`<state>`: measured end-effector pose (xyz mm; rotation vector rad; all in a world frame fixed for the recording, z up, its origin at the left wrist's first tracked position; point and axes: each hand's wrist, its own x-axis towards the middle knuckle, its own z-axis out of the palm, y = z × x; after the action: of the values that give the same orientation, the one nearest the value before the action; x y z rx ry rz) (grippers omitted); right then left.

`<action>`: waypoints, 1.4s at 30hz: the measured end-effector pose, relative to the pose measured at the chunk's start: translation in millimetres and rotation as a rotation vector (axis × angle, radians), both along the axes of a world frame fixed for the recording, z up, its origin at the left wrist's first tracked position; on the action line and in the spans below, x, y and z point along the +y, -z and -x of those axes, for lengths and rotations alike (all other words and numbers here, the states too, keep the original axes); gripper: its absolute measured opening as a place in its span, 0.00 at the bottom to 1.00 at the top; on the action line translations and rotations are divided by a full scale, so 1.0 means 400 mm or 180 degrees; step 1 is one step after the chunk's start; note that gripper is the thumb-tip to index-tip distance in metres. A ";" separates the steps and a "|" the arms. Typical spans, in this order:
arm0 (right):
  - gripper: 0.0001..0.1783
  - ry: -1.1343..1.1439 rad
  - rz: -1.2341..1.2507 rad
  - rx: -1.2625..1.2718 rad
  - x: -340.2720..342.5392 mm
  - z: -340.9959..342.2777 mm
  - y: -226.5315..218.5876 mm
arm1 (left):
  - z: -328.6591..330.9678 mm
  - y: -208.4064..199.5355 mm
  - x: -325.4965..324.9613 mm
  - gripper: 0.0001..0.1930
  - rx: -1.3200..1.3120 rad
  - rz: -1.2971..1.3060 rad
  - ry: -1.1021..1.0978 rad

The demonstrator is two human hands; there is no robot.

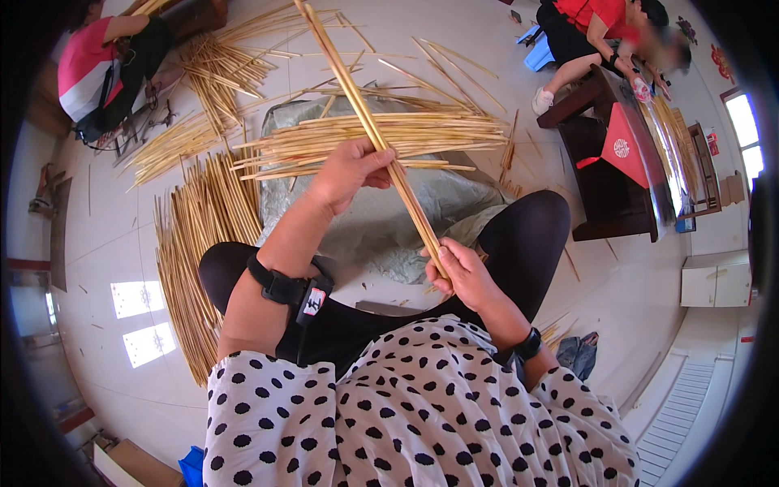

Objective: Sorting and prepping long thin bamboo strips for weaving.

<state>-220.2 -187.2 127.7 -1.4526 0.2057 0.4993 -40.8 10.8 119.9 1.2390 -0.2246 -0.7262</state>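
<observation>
A: What do the two hands have between them?

B: A slim bundle of straw-coloured stalks (pixel 339 71). The left hand (pixel 347 174) is closed on it partway along, thumb on top and fingers curled round. The right hand (pixel 462 278) grips its near end.

A: Which way does it point?

B: Its long axis slants away from the right hand and toward the left. The far end reaches well beyond the left hand, past everything just in front of it.

A: Is it level?

B: I can't tell how it tilts from this one view. The stalks run close together, side by side, and look nearly straight.

A: And underneath?

B: Just beyond the left hand there's a loose pile of stalks (pixel 442 130), its long axis running left to right, so the bundle passes across it. The pile lies on a grey-green plastic sheet (pixel 398 215), which spreads below and between both hands.

A: Anything to the left of the left hand?

B: A row of long stalks (pixel 199 243) on the pale floor (pixel 97 243), mostly pointing away from the body.
</observation>
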 end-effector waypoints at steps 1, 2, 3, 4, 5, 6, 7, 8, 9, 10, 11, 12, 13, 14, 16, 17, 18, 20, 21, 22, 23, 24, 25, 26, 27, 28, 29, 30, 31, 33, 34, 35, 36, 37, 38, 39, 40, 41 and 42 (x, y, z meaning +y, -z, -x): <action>0.16 -0.0006 -0.0014 0.0030 -0.005 0.001 -0.002 | -0.011 0.002 0.008 0.10 -0.0012 0.0007 -0.0164; 0.16 -0.0013 -0.0029 0.0060 -0.009 0.002 -0.004 | -0.020 0.002 0.016 0.10 -0.0024 0.0014 -0.0328; 0.16 -0.0017 -0.0030 0.0064 -0.012 0.002 -0.010 | -0.026 0.001 0.026 0.10 -0.0020 0.0012 -0.0331; 0.16 -0.0030 0.0049 -0.0050 -0.015 0.003 -0.020 | -0.032 -0.012 0.033 0.11 0.0056 0.0049 -0.0455; 0.16 -0.0042 0.0128 -0.0164 -0.018 0.004 -0.028 | -0.038 -0.022 0.039 0.11 0.0131 0.0084 -0.0578; 0.16 -0.0032 0.0131 -0.0159 -0.024 0.006 -0.032 | -0.042 -0.027 0.041 0.10 0.0133 0.0063 -0.0637; 0.16 -0.0046 0.0176 -0.0204 -0.028 0.007 -0.036 | -0.046 -0.029 0.047 0.10 0.0132 0.0062 -0.0636; 0.16 -0.0059 0.0222 -0.0249 -0.031 0.009 -0.040 | -0.050 -0.030 0.054 0.10 0.0168 0.0129 -0.0669; 0.16 -0.0056 0.0221 -0.0251 -0.033 0.011 -0.045 | -0.053 -0.031 0.059 0.10 0.0204 0.0198 -0.0700; 0.16 -0.0044 0.0218 -0.0326 -0.035 0.013 -0.051 | -0.055 -0.028 0.063 0.10 0.0203 0.0198 -0.0698; 0.16 -0.0030 0.0215 -0.0401 -0.036 0.015 -0.056 | -0.058 -0.025 0.065 0.10 0.0241 0.0271 -0.0709; 0.16 -0.0027 0.0216 -0.0403 -0.037 0.017 -0.061 | -0.059 -0.024 0.066 0.11 0.0279 0.0344 -0.0720; 0.17 -0.0050 0.0252 -0.0464 -0.038 0.019 -0.066 | -0.058 -0.025 0.065 0.11 0.0279 0.0345 -0.0714; 0.17 -0.0073 0.0288 -0.0525 -0.039 0.021 -0.070 | -0.056 -0.029 0.064 0.11 0.0290 0.0413 -0.0673; 0.17 -0.0073 0.0287 -0.0524 -0.040 0.026 -0.076 | -0.055 -0.030 0.063 0.11 0.0299 0.0482 -0.0637; 0.17 -0.0080 0.0283 -0.0522 -0.040 0.029 -0.078 | -0.055 -0.028 0.064 0.11 0.0308 0.0507 -0.0591; 0.17 -0.0084 0.0281 -0.0523 -0.041 0.032 -0.077 | -0.055 -0.026 0.064 0.11 0.0317 0.0531 -0.0545; 0.18 -0.0106 0.0141 -0.0497 -0.045 0.039 -0.075 | -0.055 -0.023 0.061 0.11 0.0322 0.0559 -0.0508; 0.18 -0.0106 0.0143 -0.0497 -0.045 0.041 -0.075 | -0.055 -0.022 0.061 0.12 0.0327 0.0583 -0.0473; 0.19 -0.0128 0.0046 -0.0519 -0.046 0.043 -0.075 | -0.055 -0.021 0.060 0.12 0.0328 0.0585 -0.0469; 0.20 -0.0149 -0.0052 -0.0540 -0.046 0.045 -0.075 | -0.055 -0.021 0.059 0.12 0.0320 0.0662 -0.0426; 0.20 -0.0145 -0.0049 -0.0540 -0.047 0.046 -0.076 | -0.055 -0.020 0.058 0.12 0.0312 0.0738 -0.0383; 0.20 -0.0225 -0.0176 -0.0704 -0.046 0.047 -0.077 | -0.055 -0.020 0.059 0.12 0.0311 0.0737 -0.0386; 0.21 -0.0304 -0.0303 -0.0868 -0.046 0.048 -0.078 | -0.055 -0.019 0.061 0.12 0.0322 0.0808 -0.0374; 0.21 -0.0307 -0.0305 -0.0868 -0.046 0.048 -0.080 | -0.054 -0.018 0.062 0.12 0.0333 0.0878 -0.0361; 0.21 -0.0404 -0.0282 -0.0924 -0.046 0.047 -0.082 | -0.054 -0.018 0.061 0.12 0.0333 0.0879 -0.0363; 0.21 -0.0502 -0.0259 -0.0980 -0.047 0.046 -0.083 | -0.054 -0.017 0.061 0.12 0.0357 0.0868 -0.0369; 0.21 -0.0504 -0.0260 -0.0980 -0.048 0.045 -0.083 | -0.054 -0.016 0.061 0.13 0.0382 0.0858 -0.0377; 0.22 -0.0563 -0.0280 -0.0950 -0.050 0.045 -0.081 | -0.054 -0.015 0.060 0.13 0.0382 0.0860 -0.0377; 0.23 -0.0624 -0.0299 -0.0920 -0.050 0.043 -0.076 | -0.055 -0.013 0.059 0.12 0.0330 0.0809 -0.0315; 0.26 -0.0582 -0.0351 -0.0880 -0.046 0.043 -0.071 | -0.055 -0.014 0.058 0.12 0.0325 0.0809 -0.0314; 0.30 -0.0540 -0.0403 -0.0839 -0.045 0.043 -0.068 | -0.054 -0.016 0.056 0.12 0.0327 0.0774 -0.0306; 0.30 -0.0539 -0.0403 -0.0844 -0.047 0.043 -0.067 | -0.053 -0.018 0.055 0.12 0.0328 0.0739 -0.0298; 0.29 -0.0638 -0.0535 -0.0770 -0.049 0.041 -0.066 | -0.052 -0.017 0.055 0.12 0.0328 0.0739 -0.0301; 0.28 -0.0737 -0.0668 -0.0695 -0.050 0.039 -0.066 | -0.050 -0.016 0.055 0.12 0.0306 0.0690 -0.0324; 0.28 -0.0740 -0.0668 -0.0696 -0.049 0.037 -0.065 | -0.049 -0.016 0.055 0.12 0.0283 0.0641 -0.0347; 0.26 -0.0705 -0.0633 -0.0646 -0.049 0.037 -0.064 | -0.048 -0.018 0.054 0.12 0.0283 0.0642 -0.0344; 0.24 -0.0670 -0.0597 -0.0597 -0.050 0.036 -0.063 | -0.047 -0.021 0.053 0.12 0.0311 0.0643 -0.0319; 0.24 -0.0668 -0.0595 -0.0599 -0.051 0.035 -0.063 | -0.046 -0.023 0.051 0.11 0.0338 0.0644 -0.0294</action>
<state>-234.3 -207.5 152.9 -1.3344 -0.1418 0.5333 -22.4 31.4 129.0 1.0093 -0.1484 -0.6701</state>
